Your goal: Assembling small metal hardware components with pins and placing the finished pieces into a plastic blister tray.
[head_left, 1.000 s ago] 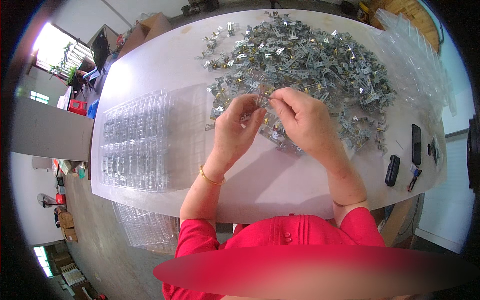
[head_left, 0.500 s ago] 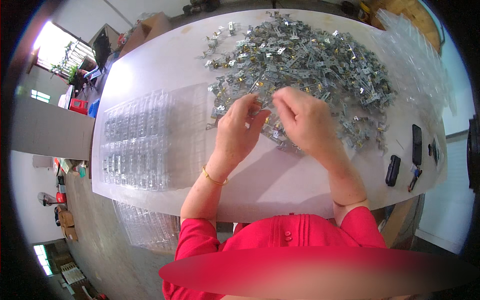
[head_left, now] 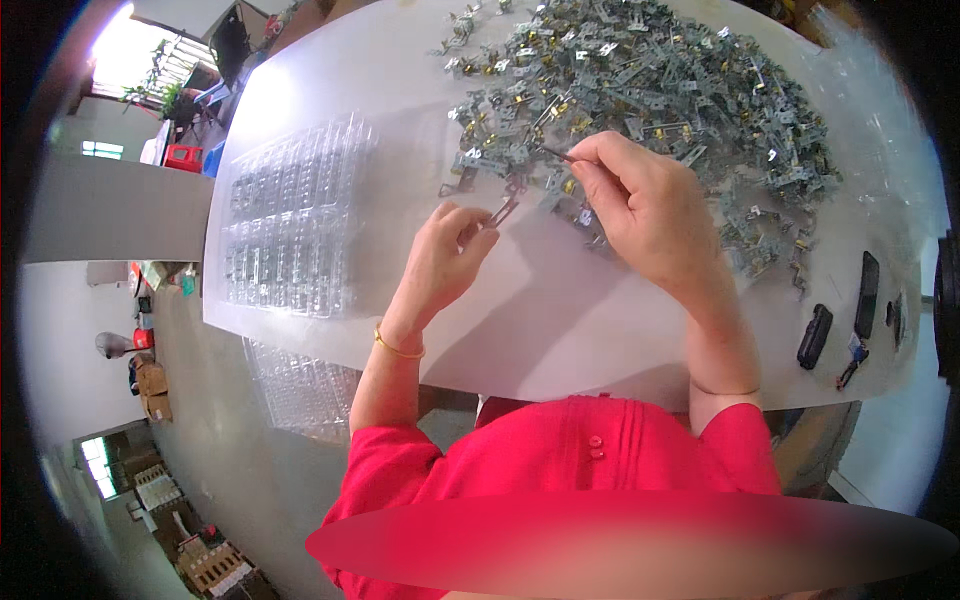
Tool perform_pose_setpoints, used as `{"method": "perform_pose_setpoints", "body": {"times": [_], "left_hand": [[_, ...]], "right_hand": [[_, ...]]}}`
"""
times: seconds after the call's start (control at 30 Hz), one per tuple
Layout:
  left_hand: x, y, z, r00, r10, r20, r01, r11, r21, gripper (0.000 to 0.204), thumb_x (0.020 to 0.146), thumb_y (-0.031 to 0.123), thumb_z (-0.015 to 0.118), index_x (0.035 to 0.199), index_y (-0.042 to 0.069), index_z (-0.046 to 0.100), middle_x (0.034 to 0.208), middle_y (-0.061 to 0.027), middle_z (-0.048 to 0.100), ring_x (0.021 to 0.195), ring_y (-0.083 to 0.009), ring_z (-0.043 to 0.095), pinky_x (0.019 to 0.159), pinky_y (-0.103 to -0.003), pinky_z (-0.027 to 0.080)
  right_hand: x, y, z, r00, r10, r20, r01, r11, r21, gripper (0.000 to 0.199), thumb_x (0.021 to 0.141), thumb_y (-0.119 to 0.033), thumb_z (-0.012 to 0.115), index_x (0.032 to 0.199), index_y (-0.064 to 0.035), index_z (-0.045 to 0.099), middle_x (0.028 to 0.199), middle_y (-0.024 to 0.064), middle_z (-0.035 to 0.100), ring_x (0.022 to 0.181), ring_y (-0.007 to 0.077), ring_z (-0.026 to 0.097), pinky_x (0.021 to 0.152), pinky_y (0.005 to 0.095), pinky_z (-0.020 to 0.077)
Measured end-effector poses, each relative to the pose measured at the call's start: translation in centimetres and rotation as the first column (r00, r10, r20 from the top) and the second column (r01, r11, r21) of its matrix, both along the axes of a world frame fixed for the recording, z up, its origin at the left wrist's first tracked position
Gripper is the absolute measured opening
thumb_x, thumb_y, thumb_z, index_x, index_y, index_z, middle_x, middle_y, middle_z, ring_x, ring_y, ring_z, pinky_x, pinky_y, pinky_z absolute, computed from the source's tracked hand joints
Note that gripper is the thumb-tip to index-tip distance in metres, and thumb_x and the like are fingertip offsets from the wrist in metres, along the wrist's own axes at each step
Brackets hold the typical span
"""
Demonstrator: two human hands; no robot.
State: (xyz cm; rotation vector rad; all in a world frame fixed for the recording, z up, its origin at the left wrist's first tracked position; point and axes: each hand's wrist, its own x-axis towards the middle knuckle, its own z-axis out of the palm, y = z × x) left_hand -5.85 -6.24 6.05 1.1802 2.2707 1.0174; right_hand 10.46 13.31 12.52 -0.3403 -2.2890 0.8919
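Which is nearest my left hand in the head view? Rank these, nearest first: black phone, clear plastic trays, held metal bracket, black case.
1. Metal bracket: held in the left hand.
2. Clear plastic trays: on the table, to its left.
3. Black case: far to its right.
4. Black phone: just beyond the case.

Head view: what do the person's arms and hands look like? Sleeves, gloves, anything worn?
No gloves on the left hand or right hand. A thin gold-coloured bangle circles the left wrist; none shows on the right. Left sleeve and right sleeve are short, plain red, ending near the elbow. No cables or markings visible.
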Motion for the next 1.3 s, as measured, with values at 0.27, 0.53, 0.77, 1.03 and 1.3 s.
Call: {"method": "perform_pose_setpoints", "body": {"times": [0.27,0.53,0.77,1.03,1.3], "left_hand": [[0.0,-3.6,-3.2,0.991,0.059,0.123,-0.046,0.993,-0.108,0.027,0.092,0.011,0.069,0.115,-0.003,0.069,0.083,-0.0059,0.064,0.076,-0.0141,0.059,0.071,-0.030,0.048],[0.6,-3.7,-3.6,0.962,0.237,-0.135,-0.246,0.968,-0.056,0.019,0.092,0.012,0.067,0.103,-0.003,0.063,0.081,-0.0155,0.067,0.072,-0.0244,0.066,0.070,-0.035,0.052],[-0.3,-6.4,-1.2,0.915,0.278,-0.291,-0.288,0.958,0.009,0.016,0.093,0.014,0.066,0.098,-0.001,0.064,0.087,-0.0227,0.069,0.080,-0.0384,0.069,0.071,-0.042,0.054],[-8.9,-10.6,4.0,0.813,0.533,-0.233,-0.484,0.842,0.238,0.019,0.096,0.015,0.068,0.103,-0.002,0.070,0.085,-0.0074,0.073,0.080,-0.0129,0.067,0.074,-0.029,0.053],[-24.4,-16.4,3.8,0.579,0.714,-0.393,-0.670,0.692,0.268,0.025,0.093,0.022,0.070,0.097,-0.003,0.075,0.077,-0.0068,0.073,0.073,-0.0119,0.067,0.068,-0.029,0.053]], "right_hand": [[-0.5,-1.4,-1.2,0.994,0.080,0.078,-0.080,0.997,0.001,0.006,0.095,-0.013,0.064,0.096,-0.0068,0.064,0.081,0.0150,0.069,0.072,0.0363,0.068,0.061,0.0447,0.0527],[-2.0,-4.7,-4.3,0.909,0.324,0.264,-0.290,0.944,-0.158,0.013,0.094,-0.019,0.065,0.094,-0.0059,0.067,0.082,0.0168,0.069,0.073,0.0355,0.069,0.063,0.0422,0.0527],[-3.6,-4.5,-7.8,0.632,0.730,0.260,-0.327,0.556,-0.764,0.016,0.098,-0.017,0.065,0.100,-0.0019,0.071,0.073,-0.0020,0.062,0.067,0.0064,0.057,0.060,0.0264,0.0461],[-4.1,-7.9,-12.2,0.841,0.524,0.135,-0.476,0.835,-0.275,0.008,0.092,-0.005,0.068,0.099,-0.0042,0.069,0.090,0.0154,0.071,0.075,0.0338,0.069,0.064,0.0373,0.0539],[-4.0,-8.0,-11.9,0.851,0.518,0.086,-0.495,0.846,-0.200,0.009,0.090,-0.005,0.070,0.099,-0.0062,0.068,0.088,0.0137,0.071,0.075,0.0341,0.069,0.063,0.0397,0.0547]]}}
